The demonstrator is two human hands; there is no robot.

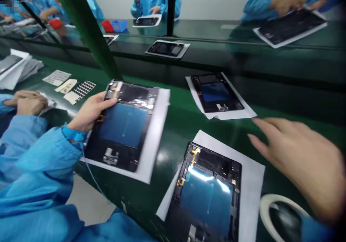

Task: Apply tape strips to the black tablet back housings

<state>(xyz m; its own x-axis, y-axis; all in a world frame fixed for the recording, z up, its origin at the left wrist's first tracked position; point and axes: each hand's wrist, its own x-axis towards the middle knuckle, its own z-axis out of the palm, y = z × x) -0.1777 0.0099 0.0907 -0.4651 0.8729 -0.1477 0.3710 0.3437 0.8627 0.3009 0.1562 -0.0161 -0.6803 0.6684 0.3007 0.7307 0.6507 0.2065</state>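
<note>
My left hand (pixel 90 111) grips the left edge of an opened tablet chassis (pixel 123 125) with a blue panel, which lies on a white sheet (pixel 155 134) partly over the near edge of the green bench. My right hand (pixel 297 155) hovers open at the right, fingers stretched toward the left, above the bench and holding nothing. Below it lies a second opened tablet (pixel 208 195) on its own white sheet (pixel 251 184). A third tablet (pixel 216 92) rests on a sheet farther back.
A green slanted post (pixel 89 29) rises behind the held tablet. Sticker sheets (pixel 70 85) lie at the left near another person's hands (pixel 27 101). A white ring (pixel 281 216) sits at the lower right. Co-workers in blue handle tablets (pixel 290 26) across the belt.
</note>
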